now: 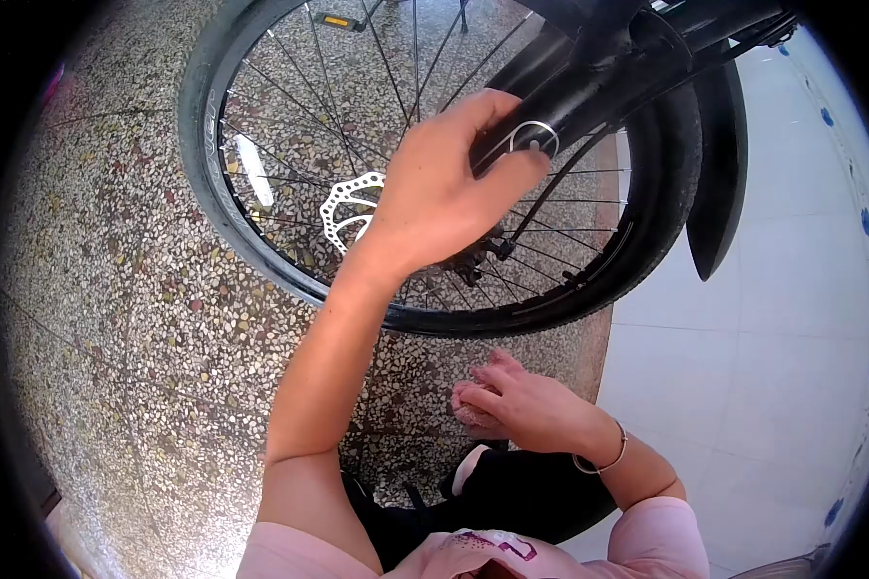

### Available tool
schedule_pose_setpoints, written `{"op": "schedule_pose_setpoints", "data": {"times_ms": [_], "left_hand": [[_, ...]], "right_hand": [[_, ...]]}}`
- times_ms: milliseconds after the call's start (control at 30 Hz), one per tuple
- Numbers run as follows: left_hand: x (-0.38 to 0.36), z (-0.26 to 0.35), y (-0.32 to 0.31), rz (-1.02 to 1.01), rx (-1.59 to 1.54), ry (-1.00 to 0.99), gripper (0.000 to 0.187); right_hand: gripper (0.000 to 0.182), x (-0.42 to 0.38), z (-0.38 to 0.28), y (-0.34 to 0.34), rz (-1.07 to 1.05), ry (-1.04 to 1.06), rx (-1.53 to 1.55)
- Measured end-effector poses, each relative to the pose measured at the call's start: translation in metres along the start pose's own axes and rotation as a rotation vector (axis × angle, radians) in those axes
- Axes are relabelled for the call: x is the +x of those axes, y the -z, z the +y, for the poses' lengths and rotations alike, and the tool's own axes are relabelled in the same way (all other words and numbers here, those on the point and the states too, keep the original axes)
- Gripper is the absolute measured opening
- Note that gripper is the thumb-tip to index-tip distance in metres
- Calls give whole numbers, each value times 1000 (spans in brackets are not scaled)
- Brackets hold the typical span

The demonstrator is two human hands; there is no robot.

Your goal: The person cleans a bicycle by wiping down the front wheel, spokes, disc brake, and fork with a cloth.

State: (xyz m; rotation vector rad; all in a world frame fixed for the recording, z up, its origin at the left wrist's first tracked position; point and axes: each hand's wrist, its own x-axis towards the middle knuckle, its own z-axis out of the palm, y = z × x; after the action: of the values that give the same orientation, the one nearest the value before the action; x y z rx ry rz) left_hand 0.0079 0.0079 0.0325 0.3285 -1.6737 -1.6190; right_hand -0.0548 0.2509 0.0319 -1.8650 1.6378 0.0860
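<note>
My left hand [444, 188] is wrapped around a thick black bicycle fork leg [603, 82], its thumb beside a silver ring mark. Beneath it is a spoked wheel [199, 145] with a black tyre. A silver disc brake rotor [336, 214] sits at the hub, partly covered by my left hand and wrist. Lower down, my right hand [531, 405], with a bracelet at the wrist, is closed around a crumpled pinkish cloth [471, 413]. That hand is apart from the wheel, over my lap.
A black mudguard [724, 183] stands out at the right of the tyre. Orange [338, 21] and white [253, 169] reflectors are on the spokes. The floor is speckled stone [164, 367] on the left and pale tile [734, 376] on the right.
</note>
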Motion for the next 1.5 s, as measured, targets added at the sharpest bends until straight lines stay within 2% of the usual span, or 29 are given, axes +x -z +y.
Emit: {"op": "schedule_pose_setpoints", "data": {"times_ms": [67, 133, 233, 500, 667, 733, 1000, 1067, 1133, 1200, 1300, 1367, 1500], "left_hand": [[0, 0, -6, 87, 1, -37, 35], [-1, 1, -8, 97, 12, -28, 35], [1, 1, -4, 71, 27, -5, 35], [2, -5, 1, 8, -39, -39, 38], [1, 1, -9, 110, 37, -5, 38], [2, 0, -7, 91, 24, -8, 38], [-1, 1, 7, -1, -17, -10, 37], [-2, 2, 4, -8, -64, -26, 22], [-2, 1, 5, -15, -42, -35, 22], [-2, 2, 4, -22, -20, -45, 22], [-2, 10, -5, 67, 3, -59, 27], [-1, 16, -9, 130, 87, 44, 35], [3, 12, -17, 214, 111, 15, 36]], "right_hand": [[27, 2, 0, 3, -8, 5, 2], [54, 5, -3, 8, -209, -91, 24], [54, 5, 1, 4, -193, -26, -9], [54, 2, 1, 2, -183, -46, -19], [54, 2, 0, 3, -187, -72, 16], [54, 2, -1, 5, -147, 16, -82], [54, 5, -7, 3, -194, -78, 11], [53, 4, -7, 3, -202, -102, 33], [52, 4, -4, 1, -141, 20, -29], [51, 4, -4, 0, -149, 1, -28], [51, 5, -4, 1, -167, -21, -17], [51, 5, -3, 1, -176, -24, -8], [56, 3, 0, -3, -176, -32, -31]]}}
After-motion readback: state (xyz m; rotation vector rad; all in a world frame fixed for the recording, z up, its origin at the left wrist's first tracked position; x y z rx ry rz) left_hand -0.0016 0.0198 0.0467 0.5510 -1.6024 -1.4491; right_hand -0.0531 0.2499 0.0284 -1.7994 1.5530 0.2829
